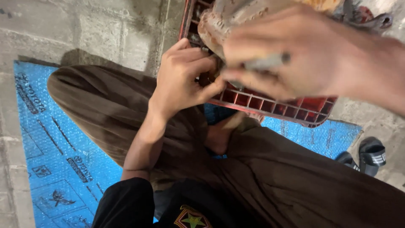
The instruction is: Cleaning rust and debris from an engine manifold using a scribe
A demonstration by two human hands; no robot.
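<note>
My left hand (183, 78) reaches to the edge of a red plastic crate (274, 105), its fingers curled and pinching something small that I cannot make out. My right hand (312, 55), close to the camera and blurred, grips a thin grey metal tool (265, 62) like a rod. Just above both hands sits a dirty, rusty metal part (236, 14), resting on or over the crate. I sit cross-legged in brown trousers (126, 109), the crate in front of my knees.
A blue bubble-wrap sheet (59, 156) lies under me on the concrete floor (84, 29). A pair of black sandals (367, 156) sits at the right. More rusty metal parts (363, 17) lie beyond the crate at the top right.
</note>
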